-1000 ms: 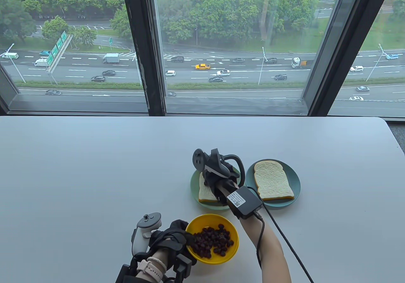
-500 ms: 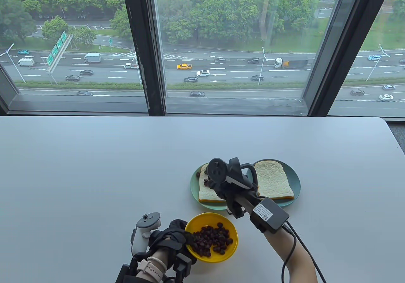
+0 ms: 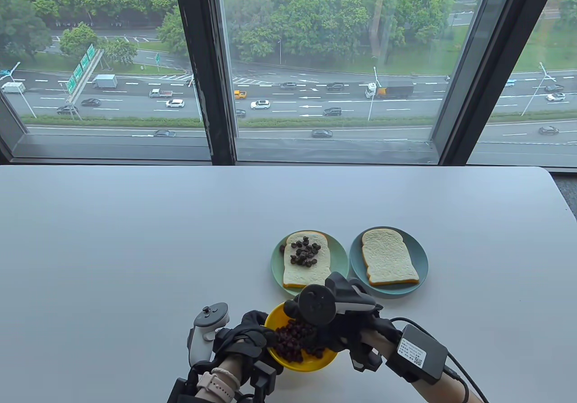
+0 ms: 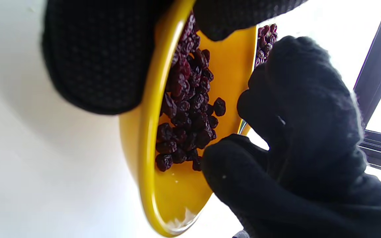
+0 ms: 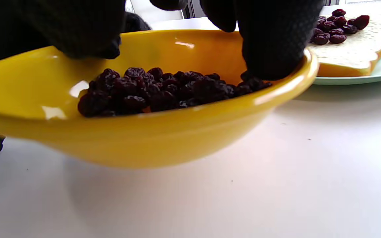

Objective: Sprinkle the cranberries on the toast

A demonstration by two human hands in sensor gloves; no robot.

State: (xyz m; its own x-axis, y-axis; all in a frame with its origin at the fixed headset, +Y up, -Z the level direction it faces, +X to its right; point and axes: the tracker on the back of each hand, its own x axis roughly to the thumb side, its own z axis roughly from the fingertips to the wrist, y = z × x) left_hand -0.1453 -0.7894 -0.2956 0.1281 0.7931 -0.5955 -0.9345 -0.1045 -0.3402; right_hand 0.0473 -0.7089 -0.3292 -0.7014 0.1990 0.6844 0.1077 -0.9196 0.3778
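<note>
A yellow bowl (image 3: 301,363) of dark cranberries (image 3: 290,341) sits at the table's near edge. My left hand (image 3: 258,336) grips its left rim, thumb (image 4: 236,16) inside. My right hand (image 3: 321,333) hangs over the bowl, fingers spread, and its fingertips (image 5: 270,49) touch the cranberries (image 5: 164,89). Behind the bowl, a toast slice (image 3: 311,273) carries a pile of cranberries (image 3: 304,252) on a teal plate (image 3: 277,263). A second, plain toast slice (image 3: 388,256) lies on another teal plate (image 3: 423,258) to the right.
The white table (image 3: 135,249) stretches left and back to a window wall. A cable (image 3: 469,382) runs from the box on my right wrist off the bottom edge. The two plates almost touch each other.
My right hand has left the cranberry-topped toast, uncovering it, and has come back toward me into the yellow bowl. My left hand has kept its grip on the rim.
</note>
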